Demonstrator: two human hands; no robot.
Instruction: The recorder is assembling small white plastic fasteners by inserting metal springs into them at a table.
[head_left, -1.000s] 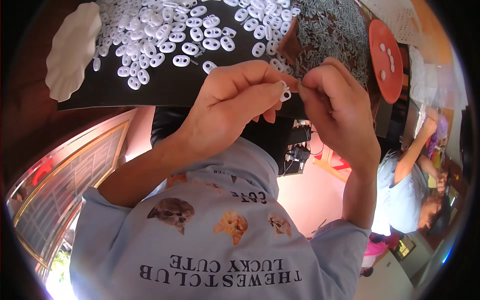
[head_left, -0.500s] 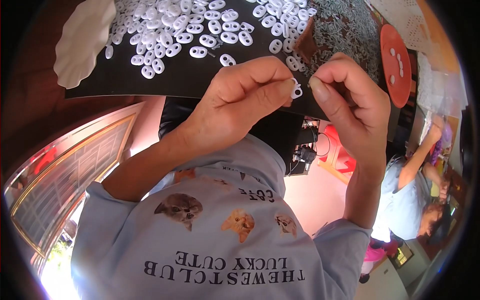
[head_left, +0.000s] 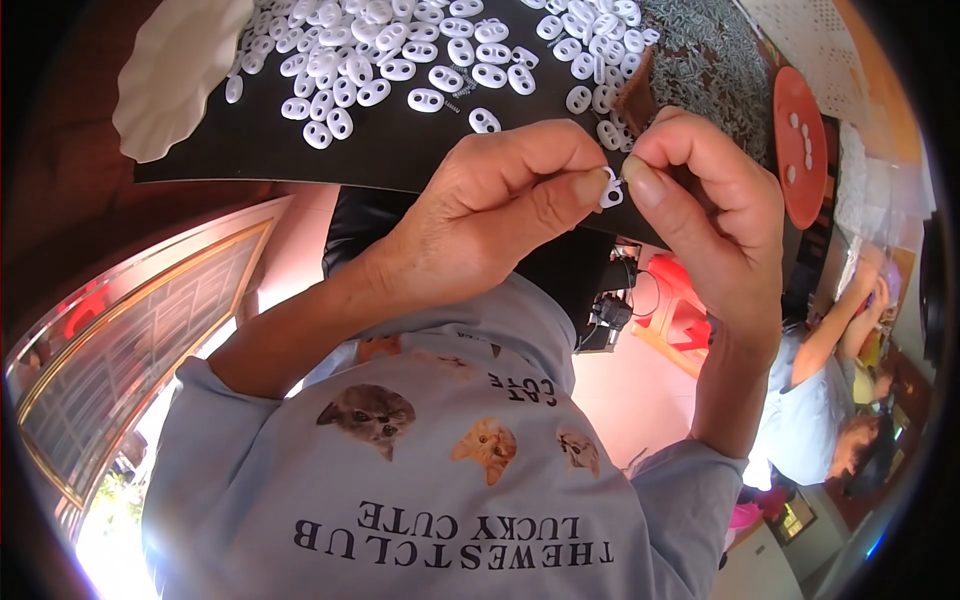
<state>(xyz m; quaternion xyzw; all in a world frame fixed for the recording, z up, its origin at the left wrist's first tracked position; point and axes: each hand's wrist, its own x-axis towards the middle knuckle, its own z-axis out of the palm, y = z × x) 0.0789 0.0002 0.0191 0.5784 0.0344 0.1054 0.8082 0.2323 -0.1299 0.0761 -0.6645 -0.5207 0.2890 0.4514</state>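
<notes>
Between thumb and forefinger, my left hand (head_left: 505,205) pinches a white two-hole cord lock (head_left: 613,196) above the table's near edge. Against that piece's right side come the closed fingertips of my right hand (head_left: 715,215). A tiny dark bit shows at these fingertips, too small to make out, and the curled fingers hide the rest. Beyond my left hand lies a heap of similar white cord lock pieces (head_left: 345,65). A second group of white pieces (head_left: 600,45) sits farther right, beside a large pile of small grey metal springs (head_left: 710,65).
A cream scalloped dish (head_left: 175,80) stands at the table's left end. At right is an orange-red plate (head_left: 805,208) with several white pieces. A brown divider (head_left: 640,85) borders the springs on the black tabletop (head_left: 410,160). A red stool (head_left: 675,300) stands below; another person (head_left: 815,400) sits at right.
My hands have come together: the left has moved slightly right with the cord lock, whose side now meets my right fingertips. The table's contents appear shifted a little rightward in view.
</notes>
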